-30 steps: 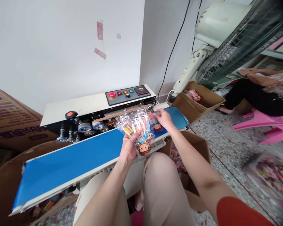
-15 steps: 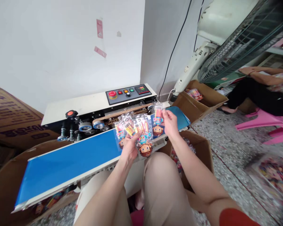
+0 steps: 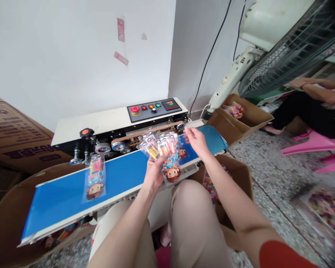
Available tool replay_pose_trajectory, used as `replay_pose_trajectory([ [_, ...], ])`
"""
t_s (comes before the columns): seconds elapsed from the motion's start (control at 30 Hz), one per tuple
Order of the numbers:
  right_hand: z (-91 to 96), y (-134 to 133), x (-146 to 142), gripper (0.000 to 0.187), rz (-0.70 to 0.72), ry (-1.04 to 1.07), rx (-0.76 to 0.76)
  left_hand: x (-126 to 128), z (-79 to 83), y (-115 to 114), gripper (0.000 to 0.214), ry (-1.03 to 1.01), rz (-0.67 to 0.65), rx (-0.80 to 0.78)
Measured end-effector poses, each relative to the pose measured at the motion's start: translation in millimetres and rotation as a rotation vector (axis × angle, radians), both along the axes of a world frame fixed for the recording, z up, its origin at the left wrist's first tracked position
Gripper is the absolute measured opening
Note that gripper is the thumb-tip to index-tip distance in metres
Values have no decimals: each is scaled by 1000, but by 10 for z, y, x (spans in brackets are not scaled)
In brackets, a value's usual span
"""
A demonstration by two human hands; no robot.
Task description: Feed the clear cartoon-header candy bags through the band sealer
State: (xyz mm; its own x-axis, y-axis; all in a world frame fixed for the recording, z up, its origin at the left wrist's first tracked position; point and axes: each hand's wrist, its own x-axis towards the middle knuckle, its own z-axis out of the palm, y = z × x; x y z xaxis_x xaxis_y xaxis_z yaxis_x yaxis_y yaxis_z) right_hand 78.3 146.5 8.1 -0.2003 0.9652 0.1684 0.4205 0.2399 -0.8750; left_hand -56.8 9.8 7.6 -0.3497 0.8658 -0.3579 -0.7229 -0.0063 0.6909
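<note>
The one camera sits on the person's head and looks forward and down, over the knees, at the blue belt of the sealing machine. It is near: the left hand and right hand hold packets just over the belt's right half. Right of the belt a fan shows.

L hand out front, fingers curled tight, forearm reaching fwd. R hand further out, back up, fingers prob. pinched; elbows bent.
</note>
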Motion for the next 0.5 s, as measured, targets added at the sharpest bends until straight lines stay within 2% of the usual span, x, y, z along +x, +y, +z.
replay_pose_trajectory([
  [0.07,42,-281,-59,39,135,184,-90,12,0,-2,48,23,23,12],
  [0.1,46,-395,-89,38,158,233,-100,19,-1,-4,49,33,28,17],
  [0.2,-13,-530,-119,35,49,305,-73,31,-8,-10,51,53,38,19],
  [0.27,-89,-415,-36,37,-73,327,-101,25,-14,-15,52,52,47,10],
  [0.33,-163,-169,129,37,-190,237,-79,10,-17,-18,50,38,47,-3],
  [0.43,-234,272,386,25,-330,-165,50,-12,-14,-19,45,22,50,-26],
  [0.5,-247,506,456,18,-362,-403,81,-16,-7,-17,43,17,36,-31],
])
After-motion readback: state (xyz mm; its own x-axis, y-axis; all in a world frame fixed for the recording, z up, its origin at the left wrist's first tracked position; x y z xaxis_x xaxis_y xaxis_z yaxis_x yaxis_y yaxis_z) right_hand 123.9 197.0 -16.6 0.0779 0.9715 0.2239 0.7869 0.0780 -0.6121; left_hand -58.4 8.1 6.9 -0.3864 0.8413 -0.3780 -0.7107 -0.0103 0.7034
